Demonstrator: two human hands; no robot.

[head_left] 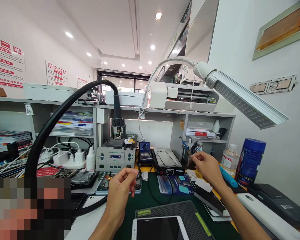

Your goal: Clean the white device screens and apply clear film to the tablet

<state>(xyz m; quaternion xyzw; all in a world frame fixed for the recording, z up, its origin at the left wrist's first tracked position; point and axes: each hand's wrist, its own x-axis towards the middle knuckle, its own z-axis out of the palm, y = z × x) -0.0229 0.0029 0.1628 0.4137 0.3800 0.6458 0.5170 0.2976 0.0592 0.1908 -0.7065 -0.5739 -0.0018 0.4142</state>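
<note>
My left hand (121, 188) hovers over the near edge of an opened phone or tablet (137, 186) with its inner boards showing. Its fingers curl in toward the thumb; whatever they hold, if anything, is hidden. Farther right, my right hand (208, 168) reaches to the tool holder (189, 161). Thumb and fingertips there pinch a thin metal tool (198, 148), whose kind I cannot make out. A white-framed tablet (160, 229) with a dark screen lies on a dark perforated mat (178, 211) at the front, untouched by either hand.
A black flexible arm (72, 96) arches across the left. Behind stand a grey soldering station (115, 156) and a flat black-based device (168, 161). An LED lamp (247, 100) overhangs the right, above a clear bottle (229, 160) and a blue canister (251, 161). Phone parts (212, 198) lie below my right wrist.
</note>
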